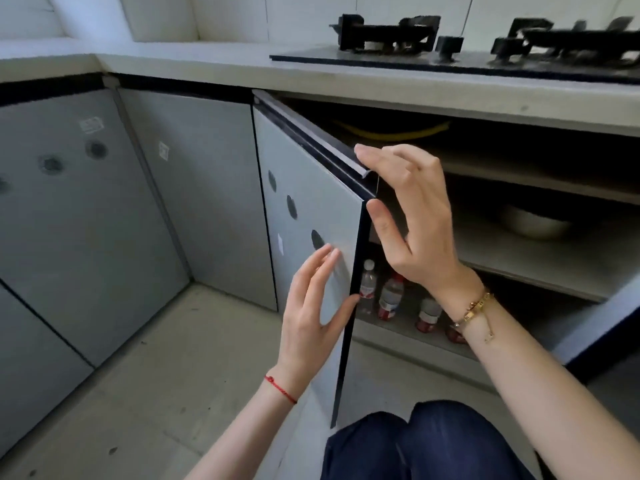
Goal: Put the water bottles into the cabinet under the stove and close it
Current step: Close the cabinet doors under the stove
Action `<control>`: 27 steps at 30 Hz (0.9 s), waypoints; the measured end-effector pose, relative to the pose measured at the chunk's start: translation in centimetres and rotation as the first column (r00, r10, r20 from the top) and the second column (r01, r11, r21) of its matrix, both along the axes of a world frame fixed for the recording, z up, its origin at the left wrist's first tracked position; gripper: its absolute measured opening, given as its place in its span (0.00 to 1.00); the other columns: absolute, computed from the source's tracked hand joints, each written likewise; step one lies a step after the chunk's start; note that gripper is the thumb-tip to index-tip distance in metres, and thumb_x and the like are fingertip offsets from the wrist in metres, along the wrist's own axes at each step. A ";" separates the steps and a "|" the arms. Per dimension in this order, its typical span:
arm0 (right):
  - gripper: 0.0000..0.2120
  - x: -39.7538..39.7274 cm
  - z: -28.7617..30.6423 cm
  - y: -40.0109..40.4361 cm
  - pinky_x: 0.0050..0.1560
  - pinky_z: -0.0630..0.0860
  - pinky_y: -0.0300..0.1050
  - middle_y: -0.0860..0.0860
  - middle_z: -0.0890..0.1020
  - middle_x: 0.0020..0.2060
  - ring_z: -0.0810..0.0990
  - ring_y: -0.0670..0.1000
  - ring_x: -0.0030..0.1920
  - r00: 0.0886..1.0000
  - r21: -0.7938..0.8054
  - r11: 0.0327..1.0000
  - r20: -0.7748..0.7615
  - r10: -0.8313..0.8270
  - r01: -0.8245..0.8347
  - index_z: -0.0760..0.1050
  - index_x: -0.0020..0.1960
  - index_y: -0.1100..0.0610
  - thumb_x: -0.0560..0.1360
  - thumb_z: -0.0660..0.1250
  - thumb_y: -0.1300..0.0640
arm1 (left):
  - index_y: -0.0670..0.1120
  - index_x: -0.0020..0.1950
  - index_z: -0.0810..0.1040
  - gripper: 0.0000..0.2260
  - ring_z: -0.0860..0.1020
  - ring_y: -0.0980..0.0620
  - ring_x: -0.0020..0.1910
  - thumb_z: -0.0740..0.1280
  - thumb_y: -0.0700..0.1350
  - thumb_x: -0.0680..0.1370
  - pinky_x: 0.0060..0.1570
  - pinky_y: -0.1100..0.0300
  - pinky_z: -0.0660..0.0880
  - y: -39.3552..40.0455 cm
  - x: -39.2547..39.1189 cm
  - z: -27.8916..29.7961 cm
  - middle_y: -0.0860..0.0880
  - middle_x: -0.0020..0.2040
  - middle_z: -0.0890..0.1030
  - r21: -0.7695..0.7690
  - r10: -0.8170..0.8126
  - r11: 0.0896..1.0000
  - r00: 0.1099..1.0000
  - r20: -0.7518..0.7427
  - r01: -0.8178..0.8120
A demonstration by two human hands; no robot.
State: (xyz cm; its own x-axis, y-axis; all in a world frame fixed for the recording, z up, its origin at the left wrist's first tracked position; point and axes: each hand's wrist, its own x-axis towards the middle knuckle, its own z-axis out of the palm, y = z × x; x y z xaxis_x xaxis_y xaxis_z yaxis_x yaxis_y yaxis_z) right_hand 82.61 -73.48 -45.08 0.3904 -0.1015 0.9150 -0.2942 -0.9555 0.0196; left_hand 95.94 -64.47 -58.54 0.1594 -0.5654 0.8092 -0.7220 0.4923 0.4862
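Several clear water bottles (391, 296) with red labels stand on the bottom shelf of the cabinet (540, 258) under the stove (450, 60). The grey cabinet door (311, 188) with dark round holes stands swung out toward me. My left hand (315, 306) lies flat against the door's outer face, thumb at its free edge. My right hand (412, 216) is at the door's upper free corner, fingertips on the top handle strip and thumb by the edge, fingers spread. My right wrist hides part of the bottles.
A metal bowl (533, 223) sits on the middle shelf, and a yellow hose (391, 131) runs under the countertop. Shut grey cabinet doors (194, 188) line the corner on the left. My knees (415, 445) in dark trousers are just below the door; the floor (156, 375) is tiled.
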 end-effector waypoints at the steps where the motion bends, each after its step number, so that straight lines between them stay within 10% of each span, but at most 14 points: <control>1: 0.20 -0.9 0.0 -0.4 0.66 0.70 0.52 0.53 0.75 0.66 0.70 0.54 0.67 0.999 0.020 0.999 0.004 -0.034 0.033 0.70 0.69 0.61 0.79 0.62 0.56 | 0.45 0.75 0.66 0.28 0.66 0.51 0.75 0.71 0.46 0.78 0.74 0.58 0.64 -0.9 -0.8 0.0 0.49 0.74 0.66 0.011 -0.001 1.000 1.000 0.012 0.001; 9: 0.21 -7.2 -0.1 -5.3 0.72 0.65 0.48 0.50 0.72 0.67 0.66 0.52 0.71 0.934 0.148 0.924 0.003 -0.357 0.352 0.68 0.72 0.58 0.80 0.61 0.57 | 0.48 0.79 0.56 0.32 0.57 0.52 0.78 0.67 0.48 0.79 0.76 0.57 0.59 -8.6 -6.1 0.3 0.48 0.80 0.56 0.171 -0.012 0.985 0.978 0.206 -0.024; 15: 0.19 -9.7 1.1 -10.5 0.77 0.53 0.57 0.50 0.67 0.74 0.58 0.56 0.76 0.731 -0.046 0.738 -0.111 -0.674 0.674 0.68 0.71 0.53 0.80 0.60 0.53 | 0.49 0.80 0.49 0.35 0.53 0.47 0.80 0.66 0.48 0.79 0.75 0.53 0.61 -13.7 -8.3 0.9 0.47 0.81 0.48 0.260 -0.040 0.965 0.953 0.300 -0.042; 27: 0.32 -9.3 2.1 -14.2 0.76 0.53 0.65 0.55 0.64 0.75 0.58 0.57 0.77 0.570 -0.095 0.571 -0.049 -0.821 0.815 0.60 0.76 0.58 0.76 0.67 0.52 | 0.49 0.80 0.51 0.34 0.54 0.45 0.79 0.65 0.48 0.78 0.73 0.51 0.66 -17.6 -8.9 2.2 0.47 0.81 0.43 0.341 -0.088 0.939 0.928 0.363 -0.045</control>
